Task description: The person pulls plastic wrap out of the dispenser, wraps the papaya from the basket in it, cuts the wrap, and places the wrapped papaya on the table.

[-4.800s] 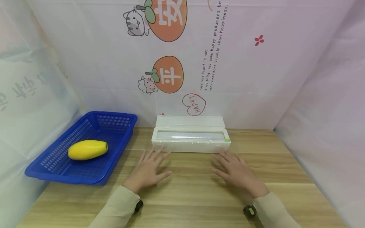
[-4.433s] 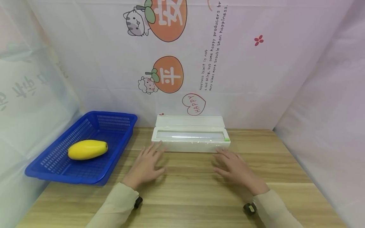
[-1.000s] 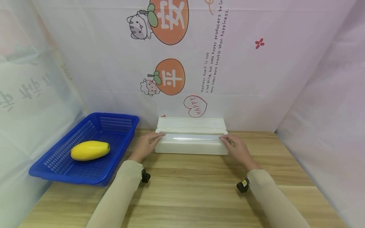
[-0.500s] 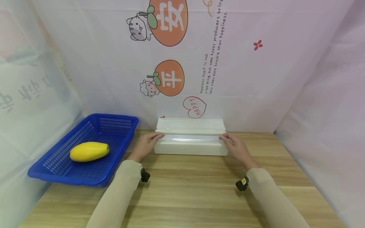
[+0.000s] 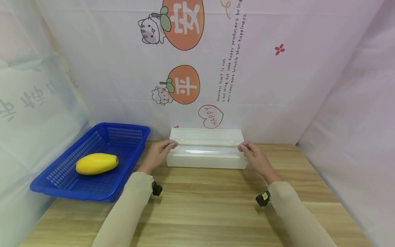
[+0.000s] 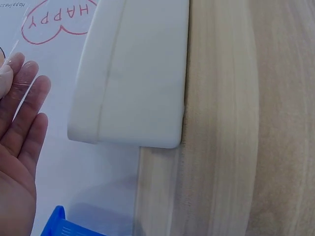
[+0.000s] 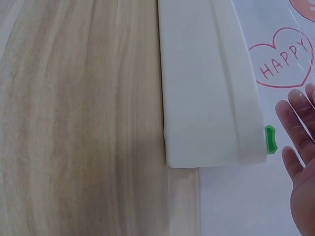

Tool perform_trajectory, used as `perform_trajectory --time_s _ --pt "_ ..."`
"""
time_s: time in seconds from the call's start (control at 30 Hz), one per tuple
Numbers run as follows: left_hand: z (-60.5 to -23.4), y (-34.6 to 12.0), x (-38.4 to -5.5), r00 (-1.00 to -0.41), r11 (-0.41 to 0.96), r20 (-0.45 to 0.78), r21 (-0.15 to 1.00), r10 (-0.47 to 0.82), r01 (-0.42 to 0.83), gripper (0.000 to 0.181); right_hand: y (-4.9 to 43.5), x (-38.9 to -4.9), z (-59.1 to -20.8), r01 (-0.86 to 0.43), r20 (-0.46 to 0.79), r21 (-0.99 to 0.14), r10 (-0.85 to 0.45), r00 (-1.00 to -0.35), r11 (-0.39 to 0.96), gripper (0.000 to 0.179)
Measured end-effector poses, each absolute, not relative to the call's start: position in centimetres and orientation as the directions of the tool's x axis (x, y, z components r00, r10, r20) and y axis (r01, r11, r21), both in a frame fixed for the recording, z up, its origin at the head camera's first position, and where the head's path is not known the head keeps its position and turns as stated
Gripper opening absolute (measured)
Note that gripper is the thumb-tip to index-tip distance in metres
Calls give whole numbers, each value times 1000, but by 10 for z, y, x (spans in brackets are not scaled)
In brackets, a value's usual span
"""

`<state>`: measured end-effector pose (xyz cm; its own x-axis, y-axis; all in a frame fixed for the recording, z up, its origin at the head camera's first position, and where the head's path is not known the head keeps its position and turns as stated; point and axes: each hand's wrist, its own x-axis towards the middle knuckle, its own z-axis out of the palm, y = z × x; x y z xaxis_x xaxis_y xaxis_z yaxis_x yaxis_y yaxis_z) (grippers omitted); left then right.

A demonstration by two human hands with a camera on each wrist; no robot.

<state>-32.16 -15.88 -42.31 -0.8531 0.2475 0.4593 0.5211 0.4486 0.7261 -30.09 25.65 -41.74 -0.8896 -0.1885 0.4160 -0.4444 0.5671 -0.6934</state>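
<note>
A long white cling film dispenser box [image 5: 206,162] stands at the back of the table, its lid [image 5: 206,133] raised against the wall. Clear cling film [image 5: 208,150] stretches over its top between both hands. At the left end, my left hand [image 5: 154,155] pinches the film between thumb and fingers; a shiny strand of it crosses the fingers in the left wrist view. My right hand [image 5: 257,159] pinches the opposite corner. A green slider [image 7: 270,140] juts from the box in the right wrist view, where that hand's thumb is out of frame.
To the left, a blue plastic basket [image 5: 112,195] holds a yellow papaya-like fruit [image 5: 97,164]. A printed white sheet [image 5: 262,85] hangs close behind the box, and more sheets flank the wooden table [image 5: 210,206].
Earlier, both hands lay spread before the box. They reached its top and pinched the film; over the last half second they have risen slightly, lifting its edge. Basket and fruit stayed put.
</note>
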Motion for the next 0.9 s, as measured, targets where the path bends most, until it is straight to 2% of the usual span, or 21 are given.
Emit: perform_trajectory --time_s 0.23,0.57,0.9 --pt "-417 -157 -320 -852 439 475 731 221 522 27 257 -301 -412 -450 427 -689 -184 -886 569 32" --pt "-410 -154 -318 -842 424 502 730 200 536 26 258 -299 -403 -390 375 -735 -146 -916 555 40" --pt "-397 -153 -313 -842 383 508 751 184 537 29 258 -294 -391 -423 403 -752 -154 -902 506 40"
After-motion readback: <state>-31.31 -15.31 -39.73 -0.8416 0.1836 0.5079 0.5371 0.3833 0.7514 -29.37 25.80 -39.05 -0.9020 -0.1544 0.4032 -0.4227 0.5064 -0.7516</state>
